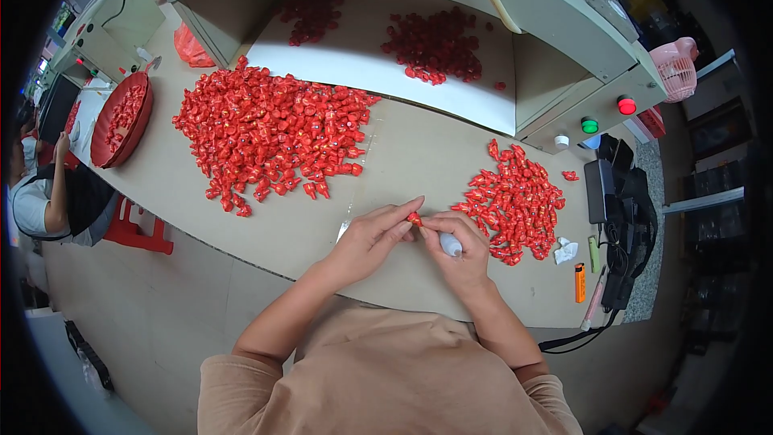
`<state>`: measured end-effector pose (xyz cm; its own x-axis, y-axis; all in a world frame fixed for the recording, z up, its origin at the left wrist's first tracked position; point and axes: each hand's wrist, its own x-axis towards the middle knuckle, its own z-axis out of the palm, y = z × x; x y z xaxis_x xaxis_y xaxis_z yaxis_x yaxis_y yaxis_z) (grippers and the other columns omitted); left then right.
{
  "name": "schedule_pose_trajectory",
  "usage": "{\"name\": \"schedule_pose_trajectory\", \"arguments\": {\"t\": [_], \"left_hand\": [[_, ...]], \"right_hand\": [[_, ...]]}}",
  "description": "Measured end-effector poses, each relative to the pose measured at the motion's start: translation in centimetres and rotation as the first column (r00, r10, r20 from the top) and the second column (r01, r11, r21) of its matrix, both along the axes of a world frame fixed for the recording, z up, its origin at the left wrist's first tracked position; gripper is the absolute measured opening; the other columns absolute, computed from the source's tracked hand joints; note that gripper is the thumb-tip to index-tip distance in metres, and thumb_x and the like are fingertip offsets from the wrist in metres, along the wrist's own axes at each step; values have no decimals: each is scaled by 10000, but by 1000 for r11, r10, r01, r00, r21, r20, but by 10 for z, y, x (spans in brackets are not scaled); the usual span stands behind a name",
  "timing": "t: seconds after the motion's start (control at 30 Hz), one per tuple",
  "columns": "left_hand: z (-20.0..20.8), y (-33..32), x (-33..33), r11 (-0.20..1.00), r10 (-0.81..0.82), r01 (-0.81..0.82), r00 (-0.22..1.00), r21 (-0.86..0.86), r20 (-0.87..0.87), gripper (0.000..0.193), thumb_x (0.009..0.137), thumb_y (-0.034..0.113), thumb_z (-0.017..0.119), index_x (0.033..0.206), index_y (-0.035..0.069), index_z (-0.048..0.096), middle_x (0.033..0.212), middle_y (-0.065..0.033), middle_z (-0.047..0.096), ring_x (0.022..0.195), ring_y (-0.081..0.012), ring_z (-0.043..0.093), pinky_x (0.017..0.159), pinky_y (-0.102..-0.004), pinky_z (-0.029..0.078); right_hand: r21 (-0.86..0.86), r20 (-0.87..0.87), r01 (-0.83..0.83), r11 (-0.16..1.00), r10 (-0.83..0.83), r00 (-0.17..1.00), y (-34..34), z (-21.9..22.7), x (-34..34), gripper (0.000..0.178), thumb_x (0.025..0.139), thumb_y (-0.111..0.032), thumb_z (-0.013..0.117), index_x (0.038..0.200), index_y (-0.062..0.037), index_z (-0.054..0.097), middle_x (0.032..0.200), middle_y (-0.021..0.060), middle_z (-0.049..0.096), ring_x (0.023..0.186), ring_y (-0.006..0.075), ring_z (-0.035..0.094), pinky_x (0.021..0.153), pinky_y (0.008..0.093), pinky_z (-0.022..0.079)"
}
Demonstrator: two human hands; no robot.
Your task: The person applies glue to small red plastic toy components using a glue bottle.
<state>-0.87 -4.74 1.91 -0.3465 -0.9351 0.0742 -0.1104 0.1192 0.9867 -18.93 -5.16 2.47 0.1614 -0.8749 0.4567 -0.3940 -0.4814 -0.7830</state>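
Between the fingertips of both hands is one small red figure (415, 218), mostly covered by the fingers. My left hand (372, 238) pinches it from the left, its other fingers stretched out. My right hand (459, 246) meets it from the right and also grips a white, blunt-ended tool (451, 245) like a pen or small tube, whose tip is hidden. A large heap of similar red figures (274, 133) spreads over the table to the left. A smaller pile (515, 201) lies just right of my right hand.
A grey cabinet (564, 113) with green and red buttons stands at the back, more red pieces (435, 42) inside. At right lie an orange lighter (580, 283), crumpled tissue (566, 250) and a black adapter (597, 191) with cables. A red basin (121, 121) and a seated person (60, 201) are left.
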Motion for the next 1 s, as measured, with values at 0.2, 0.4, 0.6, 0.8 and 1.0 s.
{"name": "schedule_pose_trajectory", "arguments": {"t": [0.2,0.4,0.6,0.8,1.0], "left_hand": [[1,1,-1,1000,10,-10,1000,5,-28,351,971,88,480,1320,67,514,1016,-89,602,865,-142,634,775,-269,516],[2,0,0,1000,4,-3,999,11,-41,339,973,88,472,1307,55,523,1011,-89,602,873,-145,632,781,-267,513],[4,-1,-1,998,15,-9,995,61,-97,319,964,104,488,1271,46,553,1020,-94,613,831,-134,621,766,-268,503],[-2,-1,1,999,2,4,992,50,-122,299,960,93,485,1237,19,569,1041,-101,616,839,-141,626,787,-277,497],[2,-1,-3,998,7,-2,996,56,-84,329,966,89,464,1284,41,534,1018,-94,603,841,-140,623,790,-282,495]], "right_hand": [[-18,0,-2,1000,2,1000,1,-3,-1,185,733,42,717,893,-38,665,861,90,658,757,205,652,643,297,524],[-50,3,-2,999,2,1000,1,-4,1,189,733,42,719,896,-39,664,859,94,656,758,211,654,638,300,526],[-72,7,-4,997,5,1000,1,-5,2,199,728,51,720,898,-35,661,861,97,655,757,219,653,633,304,526],[-68,12,-12,998,12,1000,3,-2,4,205,723,57,719,897,-33,660,865,97,656,754,221,652,633,306,527],[-40,28,9,999,-7,1000,3,-3,2,202,725,49,720,899,-35,660,863,95,654,752,220,652,630,308,527]]}}
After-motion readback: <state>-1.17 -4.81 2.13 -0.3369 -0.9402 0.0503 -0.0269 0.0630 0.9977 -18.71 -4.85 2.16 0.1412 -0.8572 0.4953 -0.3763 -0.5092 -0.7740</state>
